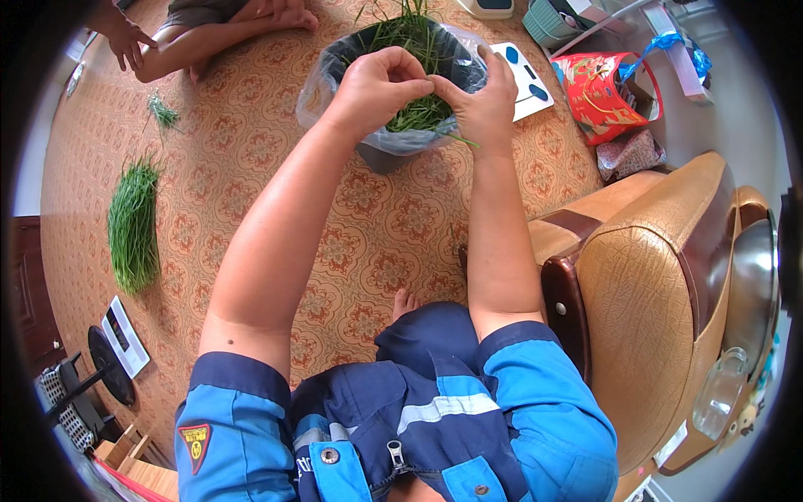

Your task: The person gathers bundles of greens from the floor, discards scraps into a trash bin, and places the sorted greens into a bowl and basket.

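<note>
A dark bin [382, 160] lined with a clear plastic bag [317, 94] stands on the patterned floor, with loose green grass-like stalks [411, 119] inside. Above it, my left hand [379, 81] and my right hand [486, 94] meet at thumb and finger tips. Something too small to make out may lie between them. A thin green stalk [464, 139] sticks out beside my right wrist. On the floor at the left lies a neat bundle of long green stalks [133, 226], with a small pale-and-green tuft [163, 113] above it.
Another person's legs [207, 44] and hand are at the upper left. A white scale [524, 81] lies right of the bin, near a red gift bag [602, 97]. A tan leather armchair [633, 301] stands close on the right. A white device [125, 339] lies at the lower left.
</note>
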